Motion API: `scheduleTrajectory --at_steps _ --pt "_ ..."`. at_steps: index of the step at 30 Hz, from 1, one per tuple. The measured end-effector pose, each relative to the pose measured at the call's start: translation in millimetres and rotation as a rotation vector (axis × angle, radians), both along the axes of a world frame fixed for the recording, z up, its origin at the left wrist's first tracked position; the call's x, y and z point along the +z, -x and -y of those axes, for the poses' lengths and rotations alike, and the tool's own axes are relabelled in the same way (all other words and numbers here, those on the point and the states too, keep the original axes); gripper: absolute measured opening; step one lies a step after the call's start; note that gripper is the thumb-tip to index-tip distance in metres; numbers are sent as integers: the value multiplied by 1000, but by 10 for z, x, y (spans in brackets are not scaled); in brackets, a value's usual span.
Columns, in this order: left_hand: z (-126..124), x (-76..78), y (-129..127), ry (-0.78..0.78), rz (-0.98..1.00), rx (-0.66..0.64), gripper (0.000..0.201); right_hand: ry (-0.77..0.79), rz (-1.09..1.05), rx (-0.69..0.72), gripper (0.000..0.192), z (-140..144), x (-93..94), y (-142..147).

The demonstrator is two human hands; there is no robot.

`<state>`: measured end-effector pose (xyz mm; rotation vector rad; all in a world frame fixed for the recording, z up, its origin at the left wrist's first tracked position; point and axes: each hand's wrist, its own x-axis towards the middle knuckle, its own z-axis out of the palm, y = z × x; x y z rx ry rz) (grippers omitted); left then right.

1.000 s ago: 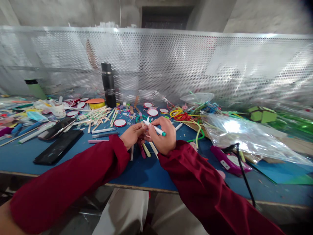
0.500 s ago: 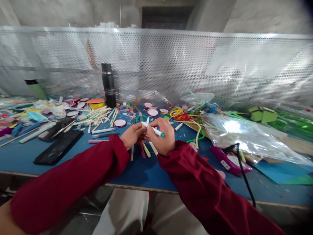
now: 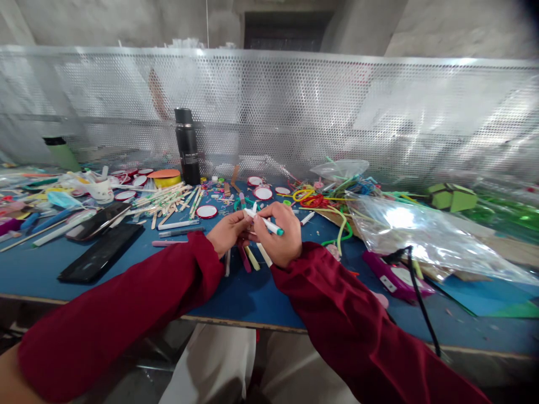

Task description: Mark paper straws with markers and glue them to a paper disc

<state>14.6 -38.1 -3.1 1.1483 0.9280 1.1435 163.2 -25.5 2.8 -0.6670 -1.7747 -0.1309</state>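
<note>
My right hand [image 3: 282,233] is closed around a white marker with a green end [image 3: 272,226], held slanting across the fingers. Close beside it, my left hand [image 3: 229,231] is closed in a pinch near the marker's other end. A small pale piece shows between the two hands, but the fingers cover most of it, so its kind is unclear. Below the hands lie a pink marker [image 3: 245,260] and a pale yellow stick [image 3: 252,258] on the blue table [image 3: 236,303]. Left of my left hand are a capped marker [image 3: 178,224] and a grey pen [image 3: 181,232].
Two dark phones, one in front [image 3: 101,253], lie at the left near several craft sticks [image 3: 168,201]. A black bottle [image 3: 187,147] stands at the back. To the right are pipe cleaners [image 3: 314,197], a clear plastic sheet [image 3: 442,235] and a purple corded device [image 3: 396,276].
</note>
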Motion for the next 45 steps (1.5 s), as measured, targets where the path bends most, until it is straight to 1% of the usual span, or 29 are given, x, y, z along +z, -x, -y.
scheduleTrajectory --at_steps 7,14,20,25,31,36,41,45 --pt "-2 6 -2 9 7 10 39 9 -36 -39 12 -5 -2 -5" --pt "-9 -11 6 -5 3 12 42 10 10 -1 12 4 6 6" --pt "-5 -5 7 5 4 9 42 15 -34 -46 12 -6 -1 -2" --pt "-10 -16 8 -9 3 5 43 12 -1 -9 12 5 2 2" --pt "-1 -2 3 4 1 12 42 22 -37 -56 11 4 -5 -1" --pt "2 3 7 1 0 12 41 16 -6 -20 12 -1 -5 2" --pt "-7 3 5 4 5 14 42 32 -34 -57 11 -6 -4 -4" --pt "-7 -3 5 -2 14 9 44 15 -26 -28 11 -7 -9 1"
